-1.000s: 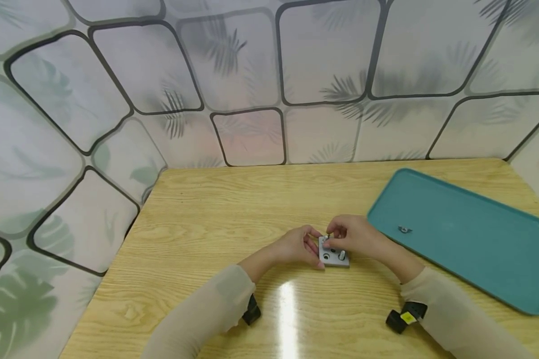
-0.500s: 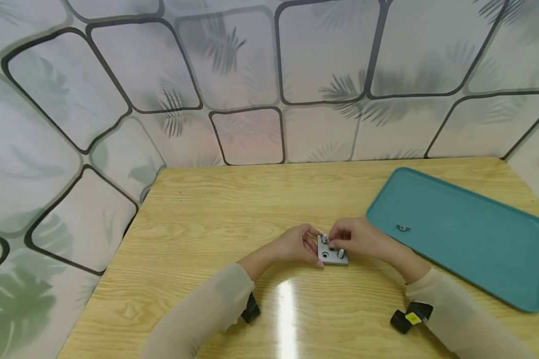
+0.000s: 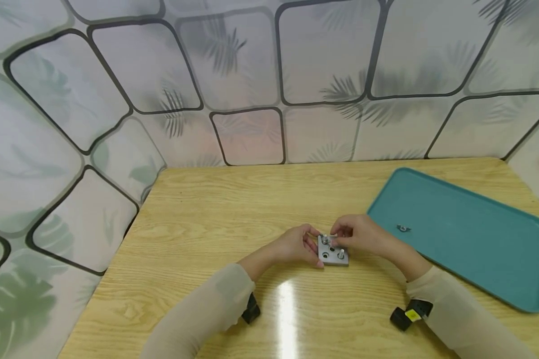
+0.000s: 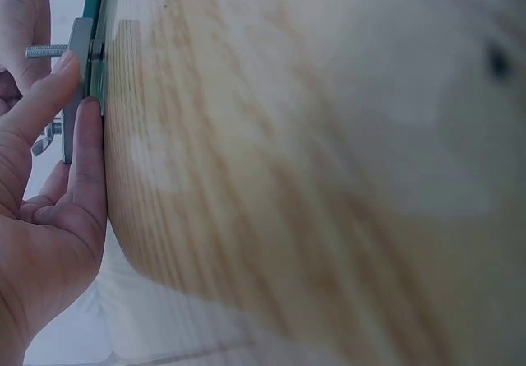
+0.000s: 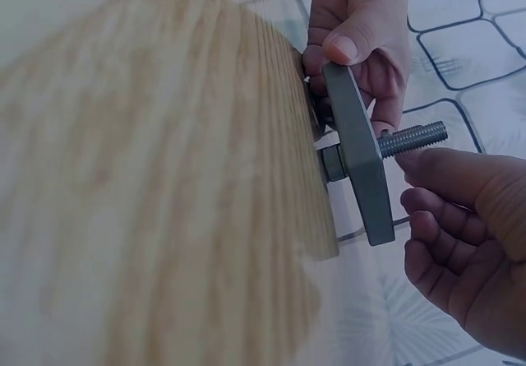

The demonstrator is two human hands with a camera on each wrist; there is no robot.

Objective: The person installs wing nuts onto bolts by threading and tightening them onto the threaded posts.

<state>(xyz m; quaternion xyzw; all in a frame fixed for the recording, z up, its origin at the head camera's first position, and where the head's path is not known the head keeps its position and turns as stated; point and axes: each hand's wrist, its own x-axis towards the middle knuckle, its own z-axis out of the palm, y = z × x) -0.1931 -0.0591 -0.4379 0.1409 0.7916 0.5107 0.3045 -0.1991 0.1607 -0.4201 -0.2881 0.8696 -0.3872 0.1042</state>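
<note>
While tray (image 3: 471,239) holds wing nut (image 3: 403,228), left grip (image 3: 293,245) pinches plate (image 3: 334,261), right grip (image 3: 358,232) curled, hold unclear.

So you've got a light wood bench (image 3: 229,209) with the grain running pretty much side to side, and a long glare streak (image 3: 287,319) shining on the near part. Over on your right there's a teal tray (image 3: 471,239) with rounded corners and a raised rim, sitting at an angle. Behind the bench and down your left is a pale wall covering (image 3: 247,65), all rounded black and grey outlines, grey leaf prints at the back, greener ones lower left.
</note>
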